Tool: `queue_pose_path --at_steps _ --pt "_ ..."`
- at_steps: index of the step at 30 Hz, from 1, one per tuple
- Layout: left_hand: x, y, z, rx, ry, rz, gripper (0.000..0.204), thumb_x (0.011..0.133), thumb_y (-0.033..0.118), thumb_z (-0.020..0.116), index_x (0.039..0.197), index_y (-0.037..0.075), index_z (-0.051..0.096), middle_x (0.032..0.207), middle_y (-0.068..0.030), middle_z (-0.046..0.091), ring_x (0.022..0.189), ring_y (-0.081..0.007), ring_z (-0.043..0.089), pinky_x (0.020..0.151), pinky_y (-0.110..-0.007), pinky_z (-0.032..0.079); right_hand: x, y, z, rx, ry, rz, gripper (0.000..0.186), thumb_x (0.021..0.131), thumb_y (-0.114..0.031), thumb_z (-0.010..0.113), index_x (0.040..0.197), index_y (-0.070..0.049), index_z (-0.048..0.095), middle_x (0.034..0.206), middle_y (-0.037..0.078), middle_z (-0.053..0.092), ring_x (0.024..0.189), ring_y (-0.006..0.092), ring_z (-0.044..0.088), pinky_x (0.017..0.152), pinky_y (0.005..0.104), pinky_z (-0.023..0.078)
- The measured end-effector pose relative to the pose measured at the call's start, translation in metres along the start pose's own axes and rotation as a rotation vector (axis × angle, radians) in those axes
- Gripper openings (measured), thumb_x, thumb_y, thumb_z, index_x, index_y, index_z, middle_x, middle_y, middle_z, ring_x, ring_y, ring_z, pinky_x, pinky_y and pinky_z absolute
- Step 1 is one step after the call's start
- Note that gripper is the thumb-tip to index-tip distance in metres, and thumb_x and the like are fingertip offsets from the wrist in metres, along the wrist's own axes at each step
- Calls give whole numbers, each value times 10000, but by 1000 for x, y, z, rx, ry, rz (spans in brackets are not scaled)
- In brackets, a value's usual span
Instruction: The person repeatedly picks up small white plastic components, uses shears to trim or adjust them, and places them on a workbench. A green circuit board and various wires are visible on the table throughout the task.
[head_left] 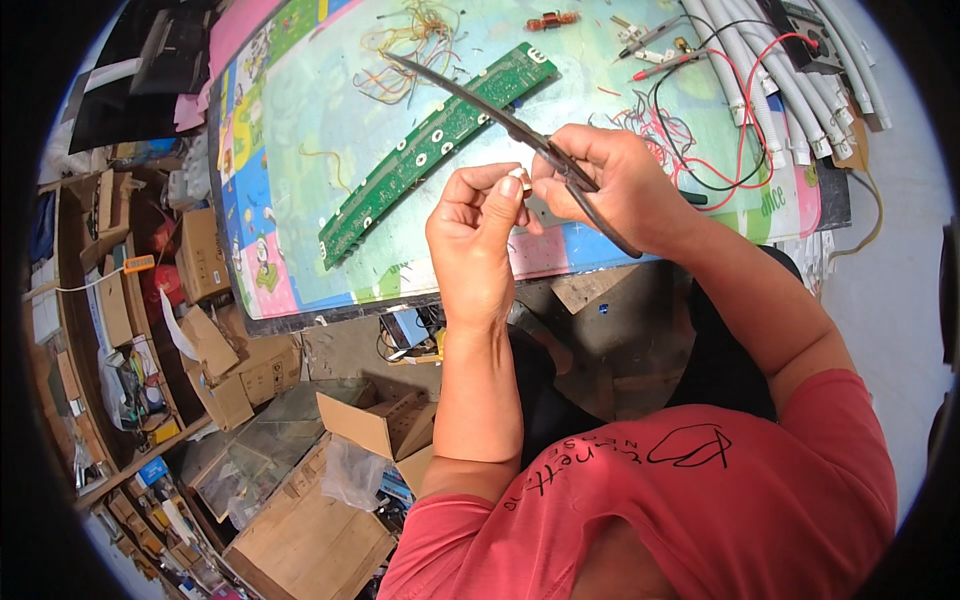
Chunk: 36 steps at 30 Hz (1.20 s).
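My left hand (475, 225) is closed, pinching a small white piece (519, 174) between thumb and fingertips; it looks like a plastic connector. Close beside it, my right hand (620, 180) is wrapped round a long dark scissor-like tool (465, 95). The tool's thin end points up and to the left, and its rear part sticks out below the right hand. Fingers of both hands nearly meet at the white piece, and I cannot tell whether the right ones touch it. Under the tool, a long green circuit board (410, 165) lies slantwise on the table.
The table mat (285, 200) carries tangled thin wires (410, 45), a loose pile of wire scraps (655, 125), a red-brown coil (552, 20) and test probes (670, 66). White tubes (740, 75) lie at the right. Shelves and open cardboard boxes (360, 425) stand at the lower left.
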<state>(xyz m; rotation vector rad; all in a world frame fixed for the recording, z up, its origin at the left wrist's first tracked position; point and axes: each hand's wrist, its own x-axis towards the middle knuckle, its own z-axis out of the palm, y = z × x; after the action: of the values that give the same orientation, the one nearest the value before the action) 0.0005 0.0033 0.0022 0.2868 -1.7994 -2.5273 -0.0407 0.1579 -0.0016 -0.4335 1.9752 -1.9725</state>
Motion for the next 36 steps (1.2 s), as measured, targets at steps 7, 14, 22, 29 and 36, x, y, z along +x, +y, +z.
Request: queue_pose_path --at_steps 7,14,22,29,36 --pt "-4 0 5 147 21 65 148 889 65 620 976 -52 594 817 -67 620 648 -94 561 585 -242 498 1 1 1 -299 79 -199 132 773 -115 673 774 -4 603 651 108 571 559 192 556 535 318 444" --pt "-3 1 5 122 -26 19 141 885 54 620 975 -51 590 791 -69 619 649 -100 569 610 -252 509 1 3 -1 -379 106 -300 112 753 -98 663 778 -15 593 666 105 571 556 223 543 528 329 438" --pt "11 5 -22 -302 27 -16 209 889 105 623 1042 -32 583 907 -112 604 753 -147 572 716 -304 533 0 -14 -8 125 -217 286 447 900 -447 505 771 -24 567 553 -4 489 482 78 431 474 228 326" --pt "18 17 -42 -317 186 245 238 906 82 593 1112 -21 536 955 -115 614 833 -158 589 815 -299 502 -30 7 29 846 -776 487 748 882 -726 241 770 -24 472 541 89 479 383 131 370 391 256 306" --pt "16 22 -49 -308 207 333 224 915 74 579 1111 -16 521 988 -124 627 904 -158 598 826 -286 478 -33 1 36 974 -793 632 697 900 -704 210 777 -51 419 642 132 512 365 123 338 353 244 283"
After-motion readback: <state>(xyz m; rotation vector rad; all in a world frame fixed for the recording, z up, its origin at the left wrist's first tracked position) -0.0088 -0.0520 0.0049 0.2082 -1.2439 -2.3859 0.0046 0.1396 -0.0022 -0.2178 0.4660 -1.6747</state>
